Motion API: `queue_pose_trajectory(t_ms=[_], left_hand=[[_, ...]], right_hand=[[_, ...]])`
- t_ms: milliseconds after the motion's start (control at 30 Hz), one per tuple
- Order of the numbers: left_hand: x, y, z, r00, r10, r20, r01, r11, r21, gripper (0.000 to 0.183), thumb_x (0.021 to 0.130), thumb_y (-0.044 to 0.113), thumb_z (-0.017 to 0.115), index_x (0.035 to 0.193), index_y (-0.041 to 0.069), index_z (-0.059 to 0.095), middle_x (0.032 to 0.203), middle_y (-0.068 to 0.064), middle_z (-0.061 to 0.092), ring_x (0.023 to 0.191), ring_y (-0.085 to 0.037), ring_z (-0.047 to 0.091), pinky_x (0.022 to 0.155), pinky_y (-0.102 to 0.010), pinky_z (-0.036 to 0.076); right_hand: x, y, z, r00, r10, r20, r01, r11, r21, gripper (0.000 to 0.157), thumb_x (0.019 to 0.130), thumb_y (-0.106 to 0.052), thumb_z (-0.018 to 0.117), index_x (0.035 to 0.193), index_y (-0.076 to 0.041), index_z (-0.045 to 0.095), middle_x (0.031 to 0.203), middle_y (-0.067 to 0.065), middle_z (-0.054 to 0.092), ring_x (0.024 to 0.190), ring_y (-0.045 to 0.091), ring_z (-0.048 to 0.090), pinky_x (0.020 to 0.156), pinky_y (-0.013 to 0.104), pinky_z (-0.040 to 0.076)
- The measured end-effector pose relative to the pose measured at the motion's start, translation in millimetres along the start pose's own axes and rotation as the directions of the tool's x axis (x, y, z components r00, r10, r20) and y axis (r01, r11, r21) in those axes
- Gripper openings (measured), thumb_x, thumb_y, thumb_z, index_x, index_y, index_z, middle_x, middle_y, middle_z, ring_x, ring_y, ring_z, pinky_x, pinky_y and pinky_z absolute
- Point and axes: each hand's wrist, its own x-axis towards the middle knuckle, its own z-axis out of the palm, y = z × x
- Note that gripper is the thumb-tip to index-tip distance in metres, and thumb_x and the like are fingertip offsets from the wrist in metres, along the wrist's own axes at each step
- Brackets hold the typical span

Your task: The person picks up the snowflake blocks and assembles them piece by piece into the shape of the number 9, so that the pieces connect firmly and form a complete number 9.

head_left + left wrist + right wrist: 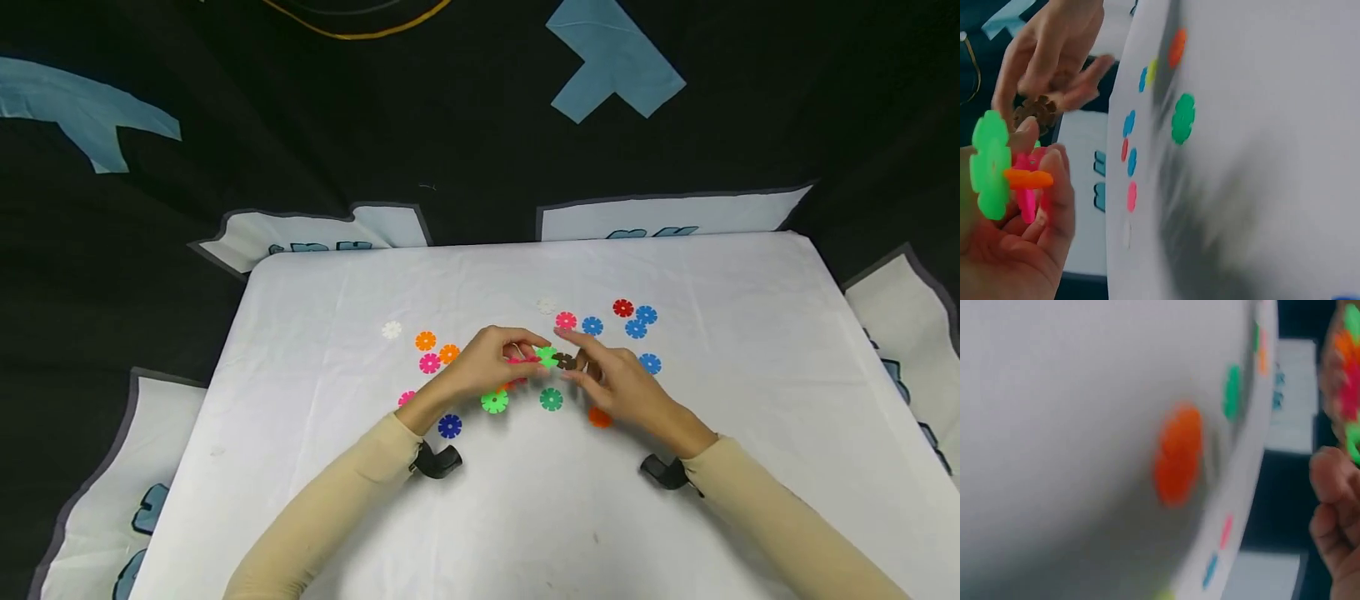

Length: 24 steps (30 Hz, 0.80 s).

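My left hand (487,362) holds a small chain of slotted plastic discs above the table. In the left wrist view, a light green disc (990,165) joins an orange disc (1029,179), which meets a pink disc (1025,194). Another light green disc (547,357) sits at the chain's right end, by the left fingertips. Between thumb and fingers, my right hand (618,379) pinches a brown slotted disc (565,361), its edge right at that green disc. The right wrist view is blurred and catches only right-hand fingertips (1329,478) beside the chain.
Loose discs lie around the hands on a white-covered table (525,517): a teal green one (551,399), an orange-red one (599,417), a dark blue one (450,427), a red one (622,307), a white one (392,330), plus several blue, pink and orange ones.
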Motion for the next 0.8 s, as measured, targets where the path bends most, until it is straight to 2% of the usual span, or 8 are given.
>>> queue_pose_trajectory(t_ms=[67,167,267,333,400,467,633,800], left_hand=[[-1.6,-2.6,-4.3,1.0,-0.003,0.019,0.003,1.0,-0.024,0.042,0.086,0.02,0.077,0.126,0.013,0.066,0.096,-0.002,0.065,0.068,-0.022,0.063,0.062,-0.023,0.049],[-2.7,-6.7,-10.7,0.999,0.026,0.047,-0.025,0.999,-0.022,0.045,0.089,0.019,0.074,0.132,0.018,0.062,0.109,0.0,0.065,0.064,-0.024,0.058,0.059,-0.023,0.047],[-3.9,-8.9,-16.7,0.996,0.054,0.073,-0.055,0.999,0.0,0.041,0.091,0.018,0.071,0.131,0.023,0.063,0.117,0.003,0.065,0.066,-0.021,0.054,0.06,-0.023,0.045],[-3.6,-9.0,-19.4,0.993,0.072,0.089,-0.073,0.997,0.006,0.038,0.091,0.016,0.07,0.129,0.022,0.065,0.12,0.004,0.065,0.07,-0.019,0.054,0.062,-0.024,0.046],[-2.9,-8.6,-20.9,0.991,0.08,0.106,-0.082,0.997,0.013,0.036,0.092,0.015,0.069,0.127,0.022,0.067,0.121,0.005,0.066,0.073,-0.017,0.055,0.063,-0.024,0.046],[-2.7,-8.9,-21.9,0.989,0.089,0.119,-0.092,0.996,0.019,0.034,0.092,0.014,0.069,0.125,0.02,0.067,0.123,0.005,0.067,0.071,-0.017,0.055,0.063,-0.024,0.046],[-4.1,-11.8,-21.3,0.988,0.091,0.125,-0.094,0.995,0.018,0.032,0.091,0.015,0.069,0.124,0.02,0.068,0.117,0.005,0.069,0.065,-0.017,0.053,0.057,-0.022,0.042],[-3.5,-14.3,-16.8,0.99,0.083,0.114,-0.081,0.997,-0.017,0.025,0.094,0.024,0.067,0.119,0.024,0.071,0.108,0.007,0.07,0.062,-0.018,0.052,0.056,-0.023,0.041]], right_hand=[[-4.1,6.4,-10.2,0.999,0.048,0.013,-0.048,0.998,-0.052,0.056,0.083,-0.01,0.078,0.133,-0.006,0.053,0.078,-0.004,0.063,0.056,0.006,0.051,0.053,0.019,0.045],[-16.3,19.4,-24.6,0.99,0.136,0.041,-0.128,0.979,-0.162,0.05,0.078,-0.019,0.083,0.123,-0.011,0.062,0.081,-0.004,0.06,0.063,0.007,0.048,0.056,0.021,0.042],[-30.1,30.3,-29.9,0.965,0.217,0.149,-0.176,0.952,-0.251,0.045,0.076,-0.027,0.085,0.116,-0.016,0.068,0.088,-0.003,0.058,0.073,0.009,0.049,0.062,0.022,0.043],[-36.6,34.6,-28.5,0.941,0.247,0.232,-0.18,0.944,-0.278,0.046,0.076,-0.032,0.085,0.116,-0.017,0.068,0.092,-0.003,0.057,0.077,0.009,0.048,0.064,0.022,0.043],[-40.6,37.0,-25.7,0.927,0.253,0.277,-0.174,0.944,-0.279,0.044,0.078,-0.033,0.083,0.116,-0.017,0.069,0.095,-0.004,0.056,0.077,0.009,0.047,0.066,0.022,0.043],[-42.4,38.8,-23.5,0.929,0.243,0.278,-0.167,0.949,-0.269,0.04,0.079,-0.031,0.082,0.115,-0.016,0.069,0.095,-0.004,0.055,0.076,0.009,0.047,0.066,0.022,0.043],[-46.6,43.3,-28.3,0.952,0.244,0.187,-0.183,0.939,-0.291,0.037,0.079,-0.021,0.082,0.111,-0.011,0.068,0.097,0.001,0.055,0.081,0.012,0.05,0.071,0.029,0.048],[-54.0,51.3,-34.9,0.94,0.29,0.18,-0.223,0.921,-0.32,0.037,0.08,-0.013,0.081,0.112,-0.006,0.064,0.099,0.005,0.056,0.085,0.015,0.053,0.077,0.036,0.053]])
